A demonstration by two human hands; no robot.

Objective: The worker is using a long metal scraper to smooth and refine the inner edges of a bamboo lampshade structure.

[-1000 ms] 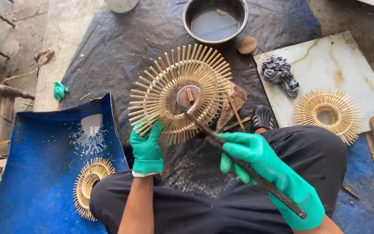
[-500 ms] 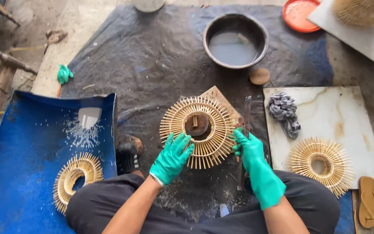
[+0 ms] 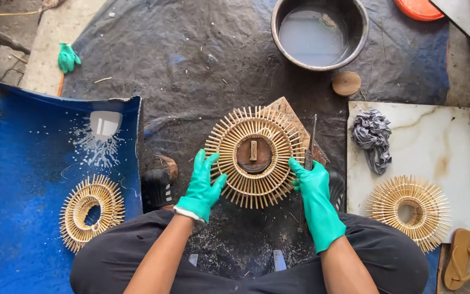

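I note the sunburst bamboo frame [image 3: 255, 157] lying flat on the dark tarp [image 3: 191, 71], between both gloved hands. Left hand [image 3: 202, 182]: grip wide, fingers spread against the frame's left rim. Right hand [image 3: 314, 188]: touches the right rim; grip closed around a long knife [image 3: 310, 147].

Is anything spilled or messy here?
Yes. White splatter is spilled across the blue sheet, below a white patch. One lone green glove lies off the mat. Both gloved hands, left hand and right hand, rest on the stick ring.
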